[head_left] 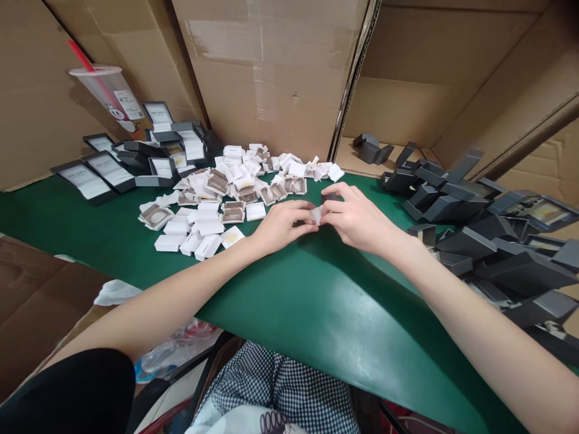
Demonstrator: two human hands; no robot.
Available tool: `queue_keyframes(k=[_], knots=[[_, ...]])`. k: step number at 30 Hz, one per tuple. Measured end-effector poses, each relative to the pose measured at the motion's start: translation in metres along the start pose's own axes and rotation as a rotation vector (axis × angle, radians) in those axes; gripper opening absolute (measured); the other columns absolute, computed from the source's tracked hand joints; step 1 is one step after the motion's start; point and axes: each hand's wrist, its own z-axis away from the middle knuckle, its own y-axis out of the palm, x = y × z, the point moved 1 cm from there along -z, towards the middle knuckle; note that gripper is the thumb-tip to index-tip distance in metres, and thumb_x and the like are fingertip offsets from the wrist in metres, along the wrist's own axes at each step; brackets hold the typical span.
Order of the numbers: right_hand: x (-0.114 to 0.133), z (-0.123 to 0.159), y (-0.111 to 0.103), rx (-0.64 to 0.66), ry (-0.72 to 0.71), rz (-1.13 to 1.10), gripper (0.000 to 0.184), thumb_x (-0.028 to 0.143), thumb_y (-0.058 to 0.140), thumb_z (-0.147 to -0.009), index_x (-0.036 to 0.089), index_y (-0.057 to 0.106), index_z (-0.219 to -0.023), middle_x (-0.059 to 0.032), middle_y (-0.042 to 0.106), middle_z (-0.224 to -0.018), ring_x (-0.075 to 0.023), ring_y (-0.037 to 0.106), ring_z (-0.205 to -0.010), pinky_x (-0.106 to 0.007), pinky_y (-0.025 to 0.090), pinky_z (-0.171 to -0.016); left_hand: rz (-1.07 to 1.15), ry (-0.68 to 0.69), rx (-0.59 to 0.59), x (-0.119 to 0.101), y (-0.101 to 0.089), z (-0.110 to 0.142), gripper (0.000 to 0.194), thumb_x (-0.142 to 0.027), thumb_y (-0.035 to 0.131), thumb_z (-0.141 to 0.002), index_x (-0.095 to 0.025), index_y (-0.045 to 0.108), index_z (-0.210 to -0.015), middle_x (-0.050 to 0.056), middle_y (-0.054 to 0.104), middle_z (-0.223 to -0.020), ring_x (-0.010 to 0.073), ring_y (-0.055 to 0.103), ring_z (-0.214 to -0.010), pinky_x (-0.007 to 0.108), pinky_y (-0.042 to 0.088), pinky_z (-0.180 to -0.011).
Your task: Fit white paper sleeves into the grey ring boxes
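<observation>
My left hand (284, 226) and my right hand (359, 218) meet over the green table, fingertips nearly touching. Between them is a small whitish translucent piece (315, 216), pinched from both sides. Its exact kind is too small to make out. Behind the fingers of my right hand shows part of a small dark grey box (330, 197), mostly hidden. Just left of my left hand lies a heap of small white box inserts (210, 226), some with grey-brown hollows facing up.
Open black boxes with white lids inside (108, 169) stand at the left, before a lidded cup (106, 90) with a red straw. Many dark grey boxes (474, 241) pile up at the right. Cardboard cartons (271, 72) wall the back of the green table (316, 313).
</observation>
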Motion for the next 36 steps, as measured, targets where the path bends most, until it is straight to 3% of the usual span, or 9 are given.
queue_keyframes(k=[8, 12, 15, 19, 22, 25, 30, 36], knots=[[-0.007, 0.004, 0.001, 0.005, 0.002, -0.098, 0.042, -0.006, 0.045, -0.077, 0.023, 0.074, -0.087, -0.0049, 0.068, -0.085, -0.0305, 0.046, -0.12, -0.045, 0.044, -0.085, -0.092, 0.079, -0.003, -0.001, 0.005, 0.003, 0.019, -0.029, 0.054, -0.092, -0.018, 0.064, -0.079, 0.009, 0.063, -0.122, 0.0227, 0.059, -0.114, 0.037, 0.049, -0.097], [-0.007, 0.003, -0.001, -0.024, 0.017, -0.177, 0.04, -0.005, 0.044, -0.077, 0.023, 0.073, -0.079, -0.0043, 0.069, -0.08, -0.0299, 0.049, -0.12, -0.047, 0.043, -0.088, -0.111, 0.174, 0.058, -0.004, 0.006, 0.001, 0.019, -0.024, 0.046, -0.095, -0.018, 0.06, -0.084, 0.009, 0.068, -0.109, 0.0219, 0.056, -0.121, 0.038, 0.046, -0.103], [-0.005, 0.001, -0.005, -0.132, 0.067, -0.369, 0.036, 0.001, 0.046, -0.079, 0.025, 0.072, -0.076, -0.0016, 0.072, -0.081, -0.0268, 0.055, -0.114, -0.046, 0.046, -0.089, -0.149, 0.169, 0.096, -0.004, 0.007, 0.0, 0.018, -0.024, 0.044, -0.096, -0.018, 0.06, -0.09, 0.009, 0.069, -0.107, 0.0217, 0.059, -0.117, 0.038, 0.048, -0.101], [-0.007, -0.001, -0.011, -0.392, 0.258, -0.606, 0.03, 0.008, 0.049, -0.082, 0.025, 0.072, -0.073, -0.0007, 0.074, -0.079, -0.0224, 0.066, -0.094, -0.043, 0.052, -0.087, -0.215, 0.141, 0.081, -0.004, 0.009, 0.002, 0.02, -0.023, 0.044, -0.096, -0.016, 0.061, -0.105, 0.013, 0.065, -0.122, 0.024, 0.062, -0.115, 0.04, 0.052, -0.097], [-0.014, 0.002, -0.006, -0.542, 0.43, -0.6, 0.025, 0.014, 0.052, -0.083, 0.024, 0.071, -0.07, -0.0025, 0.073, -0.079, -0.0233, 0.067, -0.088, -0.045, 0.052, -0.086, -0.25, 0.176, 0.056, -0.006, 0.013, 0.005, 0.025, -0.022, 0.043, -0.097, -0.016, 0.062, -0.111, 0.013, 0.062, -0.13, 0.0244, 0.058, -0.123, 0.043, 0.049, -0.103], [-0.019, 0.008, 0.008, -0.619, 0.567, -0.562, 0.021, 0.02, 0.052, -0.087, 0.022, 0.072, -0.08, -0.0046, 0.073, -0.086, -0.0232, 0.067, -0.089, -0.043, 0.053, -0.084, -0.304, 0.216, 0.048, -0.009, 0.015, 0.007, 0.026, -0.025, 0.046, -0.096, -0.016, 0.063, -0.114, 0.013, 0.063, -0.129, 0.0248, 0.058, -0.123, 0.043, 0.049, -0.104], [-0.013, 0.014, 0.032, -0.557, 0.629, -0.644, 0.024, 0.035, 0.05, -0.092, 0.02, 0.065, -0.103, -0.008, 0.07, -0.102, -0.0216, 0.065, -0.093, -0.035, 0.053, -0.077, -0.406, 0.225, 0.04, -0.014, 0.017, 0.007, 0.031, -0.029, 0.048, -0.095, -0.014, 0.062, -0.118, 0.016, 0.061, -0.13, 0.0274, 0.057, -0.124, 0.043, 0.051, -0.101], [-0.01, 0.017, 0.041, -0.448, 0.628, -0.65, 0.027, 0.04, 0.053, -0.091, 0.02, 0.061, -0.106, -0.0067, 0.07, -0.1, -0.0203, 0.064, -0.084, -0.033, 0.052, -0.072, -0.336, 0.201, 0.005, -0.011, 0.013, 0.005, 0.028, -0.029, 0.047, -0.095, -0.019, 0.065, -0.113, 0.011, 0.065, -0.124, 0.0246, 0.062, -0.114, 0.041, 0.053, -0.096]])
